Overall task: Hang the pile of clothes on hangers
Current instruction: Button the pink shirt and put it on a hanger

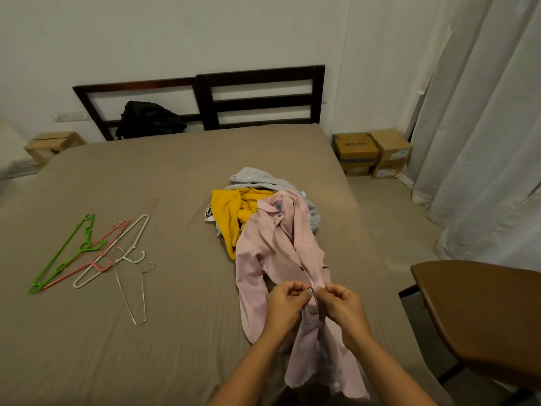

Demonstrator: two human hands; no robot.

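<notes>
Head view: what are the hands doing?
— The left hand [285, 306] and the right hand [341, 306] are both pinching the front edges of the pink shirt [272, 253] at a button [309, 289], fingers curling in.
— And where is the shirt lying?
— It is stretching along the bed [146, 177], its collar resting on the yellow garment [228, 212] and grey garment [254, 177]. The hangers [87, 256] are lying well apart, leftward.

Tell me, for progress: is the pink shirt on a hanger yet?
Not yet. The shirt lies on the bed, left hand and right hand pinching its front; hangers lie apart.
</notes>
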